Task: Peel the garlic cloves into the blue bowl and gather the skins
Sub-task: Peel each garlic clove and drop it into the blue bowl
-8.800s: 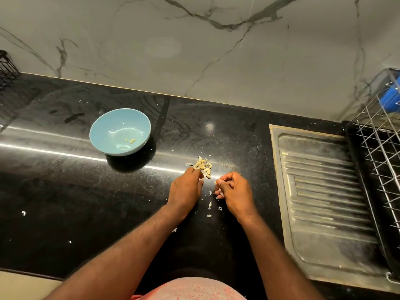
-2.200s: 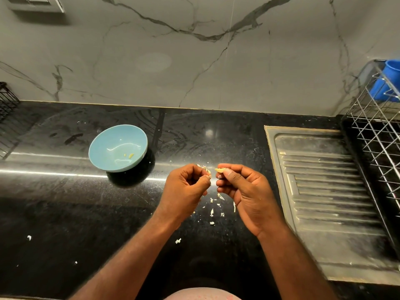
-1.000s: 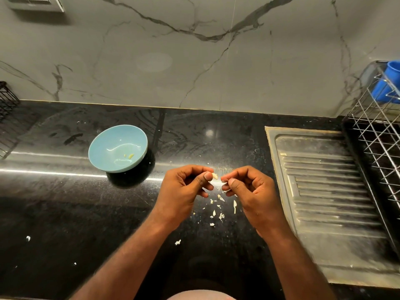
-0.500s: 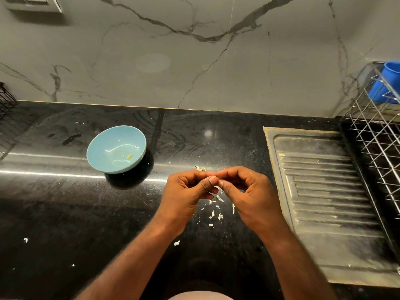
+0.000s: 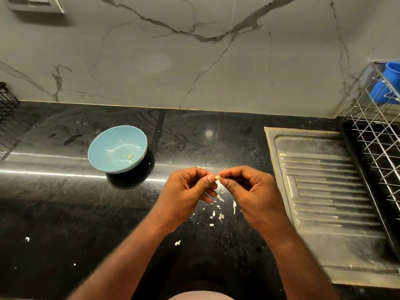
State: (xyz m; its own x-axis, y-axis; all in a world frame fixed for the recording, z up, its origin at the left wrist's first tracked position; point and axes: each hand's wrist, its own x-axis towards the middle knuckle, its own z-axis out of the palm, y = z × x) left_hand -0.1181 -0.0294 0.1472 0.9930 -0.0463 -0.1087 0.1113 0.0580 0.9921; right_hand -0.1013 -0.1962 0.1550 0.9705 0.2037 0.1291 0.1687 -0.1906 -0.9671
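Both hands are raised a little above the black counter (image 5: pixel 54 213), fingertips meeting. My right hand (image 5: pixel 251 193) pinches a small pale garlic clove (image 5: pixel 217 177) between thumb and forefinger. My left hand (image 5: pixel 186 193) has curled fingers, its thumb tip touching the clove's left end. The blue bowl (image 5: pixel 101 154) stands on the counter to the upper left, with two small peeled cloves (image 5: pixel 129 156) inside. Loose white skins (image 5: pixel 219 210) lie scattered on the counter below my hands. The pile of unpeeled cloves (image 5: pixel 200 167) just peeks out behind my left hand.
A steel sink drainboard (image 5: pixel 324 191) lies to the right. A wire dish rack (image 5: pixel 381 135) with a blue cup (image 5: pixel 386 85) stands at the far right. A black wire basket (image 5: pixel 6 109) sits at the left edge. The marble wall runs behind. Stray skin bits (image 5: pixel 177 242) dot the counter.
Since a second ago my hands closed together, then eased slightly apart, so the clove now shows between the fingertips. The bowl and skins have not moved.
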